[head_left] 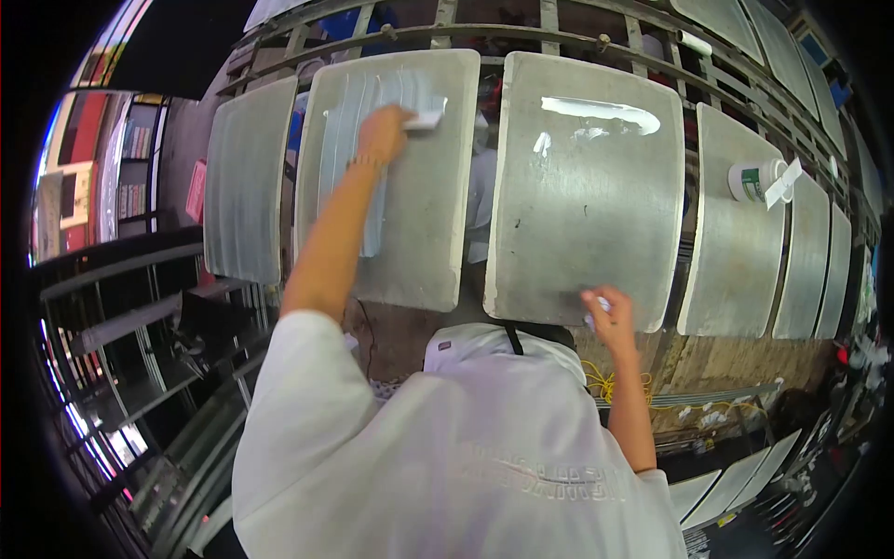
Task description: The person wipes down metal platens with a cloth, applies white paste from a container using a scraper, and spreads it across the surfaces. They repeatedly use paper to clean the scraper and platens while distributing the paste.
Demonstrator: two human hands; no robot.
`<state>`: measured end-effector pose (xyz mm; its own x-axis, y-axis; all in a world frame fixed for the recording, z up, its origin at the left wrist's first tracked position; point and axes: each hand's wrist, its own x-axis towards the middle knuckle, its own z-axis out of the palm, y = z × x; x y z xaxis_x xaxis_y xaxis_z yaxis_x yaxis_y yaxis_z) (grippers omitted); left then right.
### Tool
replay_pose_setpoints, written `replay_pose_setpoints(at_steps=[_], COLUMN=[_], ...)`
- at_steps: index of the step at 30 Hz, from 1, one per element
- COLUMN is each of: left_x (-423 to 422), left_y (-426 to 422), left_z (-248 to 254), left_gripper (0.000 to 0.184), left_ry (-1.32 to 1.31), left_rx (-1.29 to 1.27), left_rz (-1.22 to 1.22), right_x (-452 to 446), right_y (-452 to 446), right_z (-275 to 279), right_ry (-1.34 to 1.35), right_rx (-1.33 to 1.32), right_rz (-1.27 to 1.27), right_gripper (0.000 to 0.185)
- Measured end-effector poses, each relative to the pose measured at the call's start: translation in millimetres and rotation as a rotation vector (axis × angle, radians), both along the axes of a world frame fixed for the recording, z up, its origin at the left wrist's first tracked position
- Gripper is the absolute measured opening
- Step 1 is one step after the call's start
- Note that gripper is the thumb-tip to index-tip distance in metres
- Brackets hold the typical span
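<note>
My left hand [383, 133] is closed on a pale flat scraper [425, 120] over the upper part of a grey panel [419, 224]. Bluish-white streaks run down the left part of that panel. To the right, my right hand [610, 315] is closed round a small whitish object [603, 304] near the lower edge of a second grey panel [587, 205]; what the object is cannot be made out. A thick white smear [603, 114] lies across the top of this second panel, with smaller white dabs below it.
A white tub [751, 181] with a flat white piece at its mouth rests on a panel [736, 252] to the right. Another panel [247, 186] stands at the left. Metal rails [521, 34] run behind. A yellow cord [605, 382] lies below the panels.
</note>
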<state>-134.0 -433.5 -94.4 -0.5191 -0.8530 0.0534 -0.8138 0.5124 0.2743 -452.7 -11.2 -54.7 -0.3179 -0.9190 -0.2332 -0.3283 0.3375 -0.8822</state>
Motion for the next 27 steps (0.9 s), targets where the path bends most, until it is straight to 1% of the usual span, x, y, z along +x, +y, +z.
replay_pose_setpoints(at_steps=[1, 2, 4, 5, 6, 8, 9, 10, 11, 13, 15, 18, 20, 23, 25, 27], left_x=[17, 35, 70, 72, 81, 92, 93, 94, 95, 66, 31, -31, -64, -86, -83, -66], left_y=[39, 85, 180, 223, 258, 277, 275, 273, 253, 187, 103, -15, -64, -87, -69, -33], left_z=[-6, -6, -11, 12, 23, 41, 51, 55, 47, 56, 45, 22, 12, 2, -8, -7], left_gripper=[0.035, 0.035, 0.045, 0.048, 0.050, 0.053, 0.046, 0.039, 0.034, 0.034, 0.033, 0.035, 0.036, 0.033, 0.034, 0.033], left_ry=[0.020, 0.097, 0.124, 0.123, 0.082, 0.043, 0.053, 0.065, 0.122, 0.135, 0.183, 0.140, 0.142, 0.110, 0.073, 0.050], left_rx=[-0.018, -0.086, -0.094, -0.004, 0.052, 0.105, 0.164, 0.224, 0.194, 0.051, -0.020, -0.080, -0.114, -0.139, -0.215, -0.155], left_rz=[0.004, -0.067, -0.042, 0.064, 0.073, 0.080, 0.075, 0.069, 0.083, 0.016, -0.040, -0.067, -0.100, -0.056, -0.066, -0.074], right_x=[4, 8, 12, 12, 11, -1, -5, -9, -10, -13, -11, -7, -7, -6, -7, -7], right_y=[-13, -26, -52, -68, -85, -123, -141, -156, -166, -181, -189, -191, -191, -190, -190, -191], right_z=[2, 3, -13, -15, -19, -37, -41, -44, -46, -58, -66, -72, -73, -72, -72, -72], right_ry=[-0.033, -0.065, 0.094, 0.179, 0.260, 0.387, 0.390, 0.514, 0.636, 0.680, 0.723, 0.802, 0.816, 0.810, 0.820, 0.835], right_rx=[0.064, 0.130, -0.014, -0.105, -0.194, -0.337, -0.338, -0.397, -0.451, -0.437, -0.416, -0.402, -0.424, -0.408, -0.383, -0.377], right_rz=[0.034, 0.065, 0.172, 0.217, 0.262, 0.350, 0.351, 0.311, 0.272, 0.269, 0.258, 0.225, 0.214, 0.188, 0.187, 0.195], right_gripper=[0.036, 0.037, 0.036, 0.035, 0.033, 0.030, 0.030, 0.028, 0.028, 0.026, 0.024, 0.022, 0.021, 0.023, 0.023, 0.024])
